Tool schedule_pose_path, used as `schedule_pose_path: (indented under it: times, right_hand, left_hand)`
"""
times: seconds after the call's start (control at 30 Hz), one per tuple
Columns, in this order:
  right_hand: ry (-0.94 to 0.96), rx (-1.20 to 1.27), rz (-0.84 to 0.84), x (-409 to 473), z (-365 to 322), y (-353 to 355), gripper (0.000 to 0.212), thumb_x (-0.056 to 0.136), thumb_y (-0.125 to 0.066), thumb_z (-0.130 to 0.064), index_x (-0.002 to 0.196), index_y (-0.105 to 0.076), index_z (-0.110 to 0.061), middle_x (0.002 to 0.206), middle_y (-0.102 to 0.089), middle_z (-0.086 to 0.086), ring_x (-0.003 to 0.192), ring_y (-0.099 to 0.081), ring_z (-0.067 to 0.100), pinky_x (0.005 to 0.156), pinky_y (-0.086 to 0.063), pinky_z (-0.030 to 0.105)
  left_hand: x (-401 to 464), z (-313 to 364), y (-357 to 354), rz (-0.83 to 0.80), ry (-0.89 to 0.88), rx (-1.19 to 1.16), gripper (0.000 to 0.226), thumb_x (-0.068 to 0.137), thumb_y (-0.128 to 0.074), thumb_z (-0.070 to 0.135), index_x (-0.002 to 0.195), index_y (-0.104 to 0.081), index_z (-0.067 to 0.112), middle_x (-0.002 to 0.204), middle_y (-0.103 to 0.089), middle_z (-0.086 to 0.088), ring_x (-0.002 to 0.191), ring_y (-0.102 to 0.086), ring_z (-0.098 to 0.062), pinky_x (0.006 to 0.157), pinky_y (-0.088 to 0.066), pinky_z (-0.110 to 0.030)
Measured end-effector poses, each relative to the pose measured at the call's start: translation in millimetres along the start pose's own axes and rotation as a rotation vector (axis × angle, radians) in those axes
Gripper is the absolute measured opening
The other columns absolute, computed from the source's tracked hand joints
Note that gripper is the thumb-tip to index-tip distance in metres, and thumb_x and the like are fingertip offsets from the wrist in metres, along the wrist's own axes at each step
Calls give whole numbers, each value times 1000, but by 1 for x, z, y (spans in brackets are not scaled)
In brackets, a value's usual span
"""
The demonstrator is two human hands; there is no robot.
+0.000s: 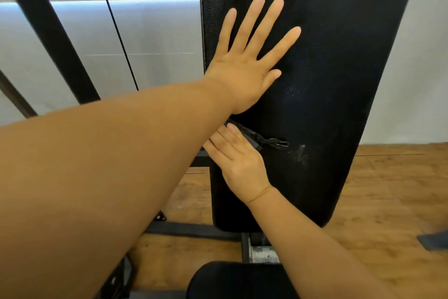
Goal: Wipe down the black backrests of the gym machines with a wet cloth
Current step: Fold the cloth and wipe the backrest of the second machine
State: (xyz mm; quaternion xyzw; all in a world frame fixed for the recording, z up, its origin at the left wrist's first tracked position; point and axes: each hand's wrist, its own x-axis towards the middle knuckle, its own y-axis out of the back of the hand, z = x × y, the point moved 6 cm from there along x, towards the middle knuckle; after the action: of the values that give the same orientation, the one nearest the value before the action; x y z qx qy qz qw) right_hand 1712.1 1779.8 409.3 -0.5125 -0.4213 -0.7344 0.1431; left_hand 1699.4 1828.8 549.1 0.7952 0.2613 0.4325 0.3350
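The left hand (244, 66) is pressed flat, fingers spread, on the black backrest (327, 80). Below it, a dark cloth (260, 139) is held against the backrest by the right hand (238, 165).

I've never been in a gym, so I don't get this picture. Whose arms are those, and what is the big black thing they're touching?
The camera sits on a person's head, looking down, so the arms are that person's own. The big black thing is the padded backrest of a gym machine. The left hand lies flat on it with fingers spread wide. Lower down, the right hand presses a dark cloth against the pad to wipe it. Below is the machine's black seat and a wooden floor.
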Motion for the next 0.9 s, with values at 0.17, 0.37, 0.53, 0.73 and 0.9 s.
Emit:
schedule_pose_path:
  times: [0.17, 0.37, 0.53, 0.73, 0.9]
  right_hand:
    - [158, -56, -198, -40, -11, -13, 36, 94, -37, 3, 129, -47, -4, 132, -55, 12, 128, -40, 23, 115, -23, 38]
    - [169, -42, -193, -15, 13, 12, 33, 93, -45, 1, 123, -59, -4, 131, -55, 14, 126, -49, 26, 110, -33, 39]
    - [59, -40, -70, -7, 24, 22, 33, 98, -37, 0, 123, -59, -4, 130, -55, 15, 126, -48, 27, 109, -36, 41]
    - [74, -68, -155, -56, 11, 6, 40, 95, -34, 6, 132, -43, -6, 138, -43, 11, 131, -38, 24, 114, -27, 39]
    - [152, -84, -248, -67, 12, 11, 41, 94, -34, 5, 130, -51, -7, 135, -50, 11, 129, -43, 24, 113, -28, 39]
  left_hand:
    - [-9, 1, -7, -66, -42, 13, 72, 97, -25, 56, 147, 20, 31, 154, 26, -15, 140, 24, -38, 106, 21, -52]
    - [-18, 5, -15, -142, -94, 107, 77, 94, -23, 62, 144, 26, 30, 152, 31, -15, 138, 27, -40, 101, 24, -52]
    - [-17, 6, -15, -139, -79, 111, 77, 94, -24, 61, 145, 25, 30, 152, 29, -15, 138, 26, -40, 102, 24, -52]
    - [-19, 5, -14, -128, -84, 101, 77, 94, -24, 62, 146, 21, 30, 153, 26, -16, 139, 23, -41, 103, 22, -53]
    - [-19, 5, -15, -134, -82, 113, 77, 94, -23, 62, 146, 23, 29, 153, 28, -15, 139, 24, -41, 104, 21, -54]
